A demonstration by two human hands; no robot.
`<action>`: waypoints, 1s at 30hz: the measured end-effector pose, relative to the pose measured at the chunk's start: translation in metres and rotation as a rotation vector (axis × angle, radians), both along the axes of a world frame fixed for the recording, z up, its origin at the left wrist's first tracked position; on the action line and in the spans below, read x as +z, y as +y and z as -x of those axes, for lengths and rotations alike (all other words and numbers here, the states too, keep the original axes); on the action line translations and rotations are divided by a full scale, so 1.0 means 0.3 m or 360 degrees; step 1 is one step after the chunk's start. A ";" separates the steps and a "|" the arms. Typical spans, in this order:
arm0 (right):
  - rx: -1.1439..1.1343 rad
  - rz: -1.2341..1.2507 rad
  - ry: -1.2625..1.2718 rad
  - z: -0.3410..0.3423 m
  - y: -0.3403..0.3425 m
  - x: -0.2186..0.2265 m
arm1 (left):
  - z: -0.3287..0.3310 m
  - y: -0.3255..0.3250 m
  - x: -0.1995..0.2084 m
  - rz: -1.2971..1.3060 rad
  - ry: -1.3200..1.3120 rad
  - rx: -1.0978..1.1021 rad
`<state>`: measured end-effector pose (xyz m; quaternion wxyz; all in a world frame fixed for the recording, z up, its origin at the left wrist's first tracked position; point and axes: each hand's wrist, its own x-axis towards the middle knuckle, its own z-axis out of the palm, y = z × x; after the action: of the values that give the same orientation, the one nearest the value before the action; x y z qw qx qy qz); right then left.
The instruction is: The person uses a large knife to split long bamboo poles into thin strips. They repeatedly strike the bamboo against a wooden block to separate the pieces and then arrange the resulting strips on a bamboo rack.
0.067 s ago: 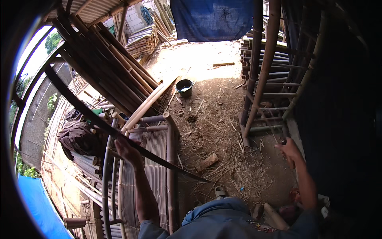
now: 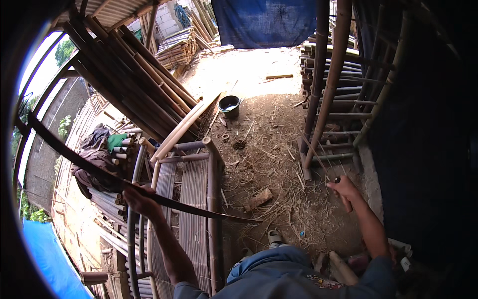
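Observation:
A long dark bamboo strip (image 2: 89, 165) slants across the left half, from the far left down to the floor litter near my feet. My left hand (image 2: 140, 198) is closed around it near its middle, above the bamboo bench (image 2: 195, 194). Over the floor on the right, my right hand (image 2: 343, 189) is closed on a brown-handled knife (image 2: 347, 204). Its butt sticks out below the fist. What seems to be its thin blade points up and left, too faint to make out well.
A black bucket (image 2: 229, 111) stands on the littered floor ahead. Bamboo poles (image 2: 134, 84) lean at the left. An upright bamboo frame (image 2: 331, 119) is at the right, beside stacked poles. A wood block (image 2: 258, 200) lies near my sandalled foot (image 2: 275, 237).
My left hand has shifted left and down with the bamboo strip, whose far end now reaches lower and further left. My right hand has moved left with the knife.

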<state>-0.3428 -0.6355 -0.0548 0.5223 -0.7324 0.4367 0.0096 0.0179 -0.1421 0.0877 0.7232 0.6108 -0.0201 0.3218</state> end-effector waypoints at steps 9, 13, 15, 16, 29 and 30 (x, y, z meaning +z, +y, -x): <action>-0.0117 0.1676 0.0070 -0.808 -0.326 0.022 | 0.516 0.836 0.178 0.0383 -0.0112 0.0684; -0.0007 0.1434 -0.0158 -0.926 -0.250 0.142 | 0.838 1.232 -0.111 0.0690 0.0237 0.1320; -0.0201 -0.0175 -0.0670 -0.901 -0.067 0.058 | 1.037 1.315 -0.252 0.0895 0.0226 0.1243; -0.0254 -0.0467 -0.0765 -0.869 -0.009 -0.054 | 1.099 1.363 -0.345 0.0888 0.0256 0.1321; -0.0789 -0.2243 -0.1344 -0.733 0.688 -0.402 | 1.526 1.192 -1.110 0.1447 0.2530 0.1441; -0.0730 -0.2083 -0.1490 -0.751 0.663 -0.364 | 1.513 1.137 -1.168 0.1421 0.2789 0.1210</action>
<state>-0.1175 -0.4365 -0.1641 0.9585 -0.1027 0.2191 -0.1505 -0.4361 0.1989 -0.2625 0.4955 0.2743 0.8228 -0.0484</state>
